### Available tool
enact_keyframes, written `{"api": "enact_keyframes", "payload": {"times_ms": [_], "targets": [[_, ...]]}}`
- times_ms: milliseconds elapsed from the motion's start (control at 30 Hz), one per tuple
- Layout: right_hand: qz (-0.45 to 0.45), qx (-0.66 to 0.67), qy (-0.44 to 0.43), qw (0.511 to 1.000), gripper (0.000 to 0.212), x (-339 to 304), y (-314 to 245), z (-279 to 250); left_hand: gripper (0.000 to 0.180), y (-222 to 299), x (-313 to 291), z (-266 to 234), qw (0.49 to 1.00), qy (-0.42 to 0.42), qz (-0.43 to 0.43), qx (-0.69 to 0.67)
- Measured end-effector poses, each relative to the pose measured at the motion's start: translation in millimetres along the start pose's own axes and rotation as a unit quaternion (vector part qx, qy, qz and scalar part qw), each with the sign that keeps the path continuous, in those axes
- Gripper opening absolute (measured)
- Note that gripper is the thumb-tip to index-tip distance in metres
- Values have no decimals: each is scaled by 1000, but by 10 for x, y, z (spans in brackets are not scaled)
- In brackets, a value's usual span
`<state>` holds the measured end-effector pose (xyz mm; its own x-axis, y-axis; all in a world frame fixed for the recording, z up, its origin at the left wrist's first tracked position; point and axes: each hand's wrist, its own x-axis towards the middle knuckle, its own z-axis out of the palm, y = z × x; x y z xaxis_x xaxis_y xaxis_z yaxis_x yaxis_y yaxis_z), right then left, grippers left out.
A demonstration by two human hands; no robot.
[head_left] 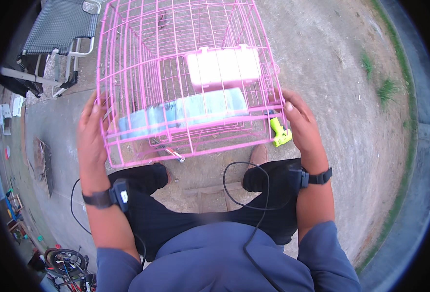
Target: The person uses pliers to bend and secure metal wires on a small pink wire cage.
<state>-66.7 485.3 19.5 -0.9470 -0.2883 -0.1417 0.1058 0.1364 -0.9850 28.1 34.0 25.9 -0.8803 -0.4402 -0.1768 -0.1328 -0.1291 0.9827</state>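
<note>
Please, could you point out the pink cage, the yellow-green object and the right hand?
Pink cage (186, 128): head view, bar near the closest edge.
Yellow-green object (280, 133): head view, middle.
Right hand (302, 123): head view, below the thumb.

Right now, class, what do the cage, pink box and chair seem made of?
Cage: likely coated metal, thin pink bars.
Pink box: perhaps glossy plastic, smooth and bright, though glare hides detail.
Chair: seemingly woven fabric, showing checks; tubular frame, probably metal.
</note>
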Motion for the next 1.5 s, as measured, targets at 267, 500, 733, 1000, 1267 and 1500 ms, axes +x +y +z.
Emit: {"api": "enact_keyframes", "payload": {"times_ms": [267, 500, 733, 1000, 1267, 1500], "targets": [[33, 9, -111, 993, 44, 70, -63, -285, 48, -86, 9, -229, 997, -73, -7, -16], [186, 6, -87, 979, 47, 40, -372, -282, 53, -287, -12, -309, 983, -56, -69, -159], [323, -158, 32, 933, 40, -6, -908, -234, 40, 608, 72, -781, 969, 14, -228, -96], [297, -203, 53, 931, 42, -46, -1887, 474, 24, 1530, 110, -1392, 937, -52, -340, 60], [242, -206, -30, 948, 43, 91, -1885, 1285, 22, 1570, -23, -1745, 888, -47, -428, 160], [205, -248, -12, 947, 45, 395, -1792, 1445, 20, 1984, 274, -1524, 878, -37, -413, 239]]}}
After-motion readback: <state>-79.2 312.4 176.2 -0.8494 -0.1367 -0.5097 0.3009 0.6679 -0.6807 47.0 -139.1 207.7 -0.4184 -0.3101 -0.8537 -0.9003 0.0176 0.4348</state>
